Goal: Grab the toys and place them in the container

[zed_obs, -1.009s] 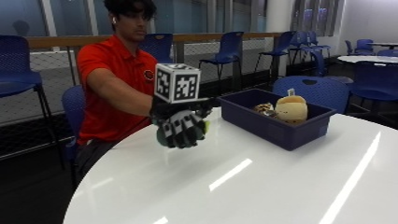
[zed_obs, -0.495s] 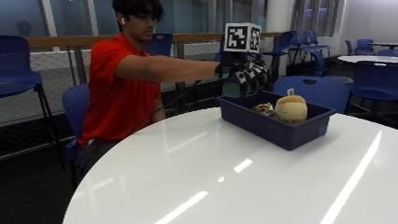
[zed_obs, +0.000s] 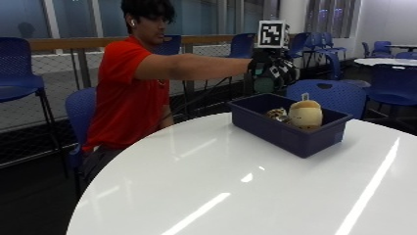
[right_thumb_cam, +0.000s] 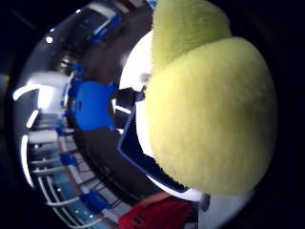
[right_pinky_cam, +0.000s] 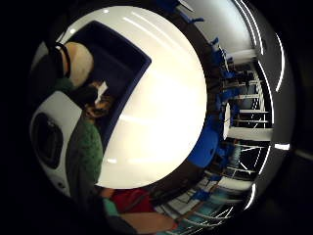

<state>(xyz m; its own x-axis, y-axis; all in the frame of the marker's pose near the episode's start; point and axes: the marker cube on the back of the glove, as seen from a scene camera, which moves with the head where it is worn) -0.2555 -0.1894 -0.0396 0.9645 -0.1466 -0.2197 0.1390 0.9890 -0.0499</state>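
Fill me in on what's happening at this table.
A seated person holds a fuzzy yellow-green plush toy in the grip of the black-gloved right hand, raised above the dark blue plastic container on the round white table. A tan rounded plush toy and a small brown toy already lie inside.

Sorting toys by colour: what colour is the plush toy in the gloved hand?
Yellow-green. The plush toy shows best in the right thumb side palm view.
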